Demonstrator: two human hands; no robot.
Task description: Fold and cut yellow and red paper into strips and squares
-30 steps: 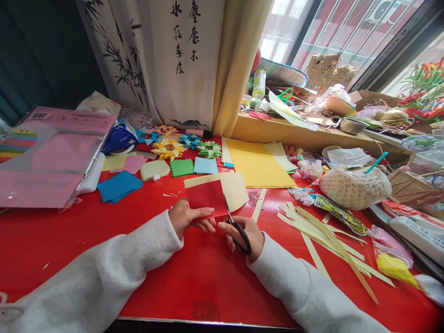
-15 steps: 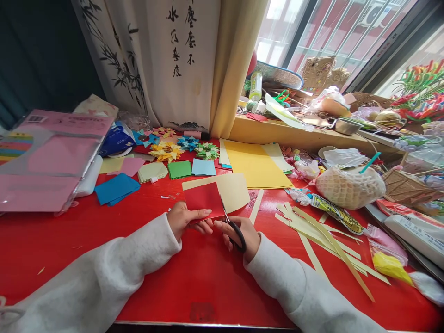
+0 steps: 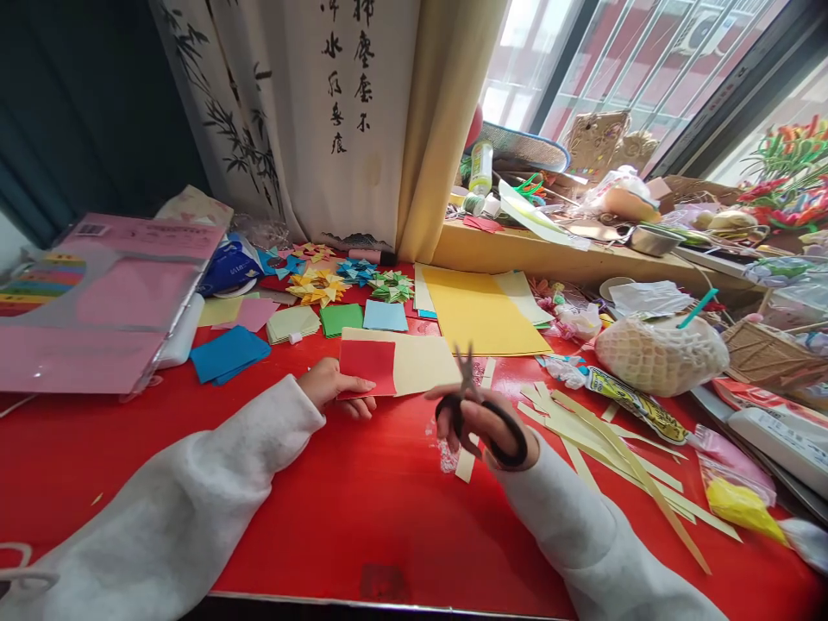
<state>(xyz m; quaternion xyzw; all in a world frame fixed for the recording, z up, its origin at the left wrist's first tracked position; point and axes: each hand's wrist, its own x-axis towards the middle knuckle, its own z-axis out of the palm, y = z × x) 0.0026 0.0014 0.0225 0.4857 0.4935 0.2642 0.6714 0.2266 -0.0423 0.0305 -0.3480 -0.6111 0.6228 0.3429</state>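
My left hand (image 3: 336,386) is closed on the left end of a red paper rectangle (image 3: 366,366) laid over a longer cream paper strip (image 3: 423,362), thumb on top and fingers beneath. The cream strip sticks out to the right beyond the red piece. In my right hand (image 3: 485,418) is a pair of black-handled scissors (image 3: 467,375), fingers through the loops and blades pointing up, a little apart from the paper. Under that hand a cut strip (image 3: 467,459) lies on the red table (image 3: 362,509).
Behind the hands are paper stacks in blue (image 3: 231,354), green (image 3: 342,320) and pale blue (image 3: 385,316), folded paper stars (image 3: 316,286) and yellow sheets (image 3: 488,310). Cream offcuts (image 3: 621,457) spread on the right near a netted coconut (image 3: 660,349). A pink packet (image 3: 109,302) lies at left.
The scissors have come away from the paper and moved right, blades now upward. A cut piece now lies beneath my right hand. My left hand keeps its hold and has shifted slightly left.
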